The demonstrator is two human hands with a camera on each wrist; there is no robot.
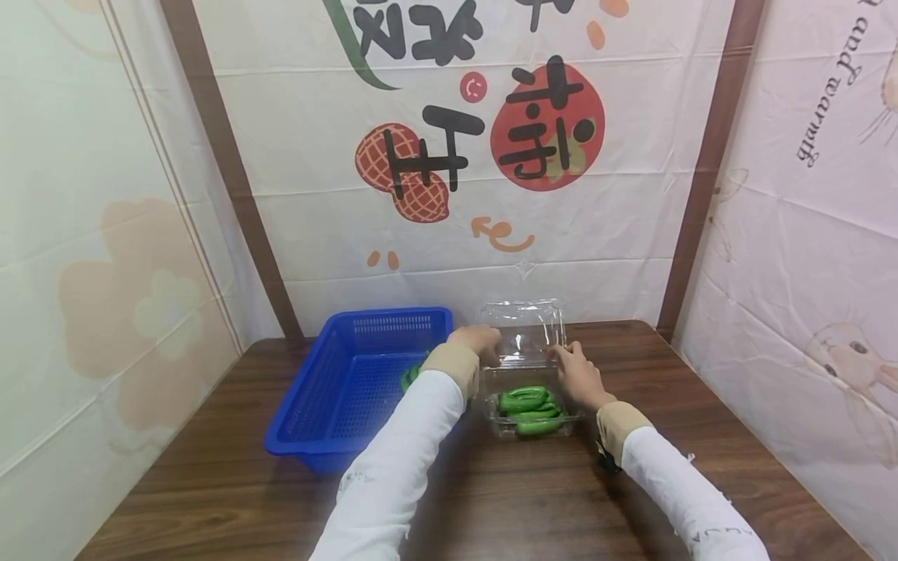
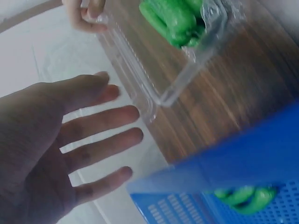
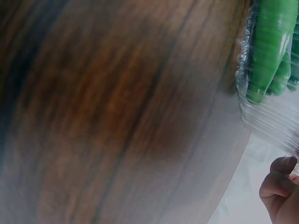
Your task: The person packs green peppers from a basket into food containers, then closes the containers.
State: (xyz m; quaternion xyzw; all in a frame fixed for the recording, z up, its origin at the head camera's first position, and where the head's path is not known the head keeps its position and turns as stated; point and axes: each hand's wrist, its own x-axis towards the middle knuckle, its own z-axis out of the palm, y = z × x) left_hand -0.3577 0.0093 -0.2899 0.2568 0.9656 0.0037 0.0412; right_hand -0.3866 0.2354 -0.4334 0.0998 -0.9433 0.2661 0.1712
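Left hand [image 1: 479,343] spread, holding nothing; right hand [image 1: 581,378] pinching the clear lid [image 1: 521,331] at right. Blue basket [image 1: 319,461] left, some loose peppers [image 2: 250,199] inside, unboxed. Clear box [image 1: 501,428] right of it, lid raised, not yet closed; green peppers [image 1: 522,401] already in it.

White printed fabric walls [image 1: 302,117]; brown corner strips [image 1: 231,156]; dark wood-grain table [image 1: 505,499]

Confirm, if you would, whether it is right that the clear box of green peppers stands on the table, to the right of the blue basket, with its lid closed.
Not quite: the lid is open, raised at the back of the clear box, as the head view shows. The green peppers, table and blue basket are as you say.
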